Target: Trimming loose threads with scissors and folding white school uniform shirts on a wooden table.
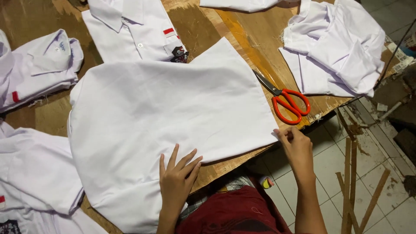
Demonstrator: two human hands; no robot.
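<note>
Left hand (pixel 177 180) lay flat, fingers spread, on white shirt (pixel 169 117); right hand (pixel 294 145) pinched its corner. Wooden table (pixel 242 34) under shirt, tiled floor (pixel 342 164) right of it. Shirt plain, smoothed flat; red scissors (pixel 287 102) just right.

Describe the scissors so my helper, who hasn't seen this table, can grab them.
On the wooden table, look right of the big white shirt spread flat in the middle. The scissors lie by the table's near edge, just beyond the right hand. Their orange-red loop handles stand out among white garments.
</note>
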